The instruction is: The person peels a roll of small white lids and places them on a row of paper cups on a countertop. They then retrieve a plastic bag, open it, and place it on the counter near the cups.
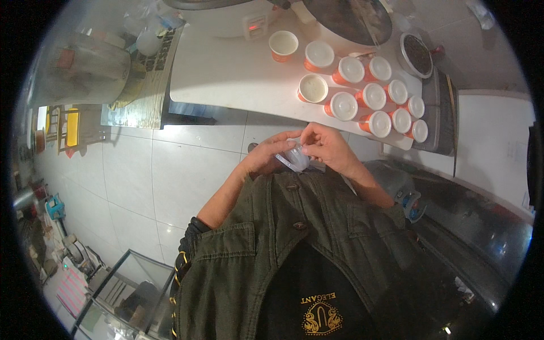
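A small stack of translucent plastic lids (296, 159) is held close to my chest, just off the table's front edge. My left hand (268, 152) grips it from the left, thumb on top. With bent fingers, my right hand (326, 146) pinches the stack's upper right edge. Beyond my hands, orange paper cups stand on the white table (221, 72). An uncovered cup (313, 88) and another uncovered cup (283, 46) hold something pale. Several cups to the right wear translucent lids, among them a lidded cup (343, 106) near the front edge.
A large round pot (348, 21) sits at the table's back, and a tub of dark contents (415, 55) at its right. A small device with a red display (255, 26) stands behind the cups. Tiled floor (191, 157) lies left; a large clear bottle (393, 182) is at my right.
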A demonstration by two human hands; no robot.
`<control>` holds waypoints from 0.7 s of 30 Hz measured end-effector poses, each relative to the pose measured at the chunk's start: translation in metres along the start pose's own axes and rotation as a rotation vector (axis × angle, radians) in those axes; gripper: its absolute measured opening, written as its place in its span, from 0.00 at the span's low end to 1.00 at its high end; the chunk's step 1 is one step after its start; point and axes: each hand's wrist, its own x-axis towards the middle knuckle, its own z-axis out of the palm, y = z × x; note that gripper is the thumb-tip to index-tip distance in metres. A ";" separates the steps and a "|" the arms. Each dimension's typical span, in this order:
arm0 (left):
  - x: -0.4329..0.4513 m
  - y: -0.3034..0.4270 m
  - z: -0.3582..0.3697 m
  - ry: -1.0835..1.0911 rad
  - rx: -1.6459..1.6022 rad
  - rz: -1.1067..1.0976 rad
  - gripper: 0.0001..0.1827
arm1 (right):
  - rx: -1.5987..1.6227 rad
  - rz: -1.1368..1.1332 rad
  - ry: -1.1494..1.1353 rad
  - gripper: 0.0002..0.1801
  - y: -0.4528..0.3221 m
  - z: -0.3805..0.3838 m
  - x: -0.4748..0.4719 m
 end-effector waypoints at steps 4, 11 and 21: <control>0.000 -0.001 0.003 -0.001 -0.020 0.031 0.35 | -0.041 -0.004 0.037 0.08 0.006 -0.011 -0.001; -0.006 -0.004 0.000 0.031 -0.003 0.026 0.37 | -0.537 -0.251 0.125 0.09 0.002 -0.002 -0.006; -0.014 -0.002 -0.007 0.001 -0.007 0.032 0.44 | -0.614 -0.255 0.505 0.14 -0.010 -0.031 0.024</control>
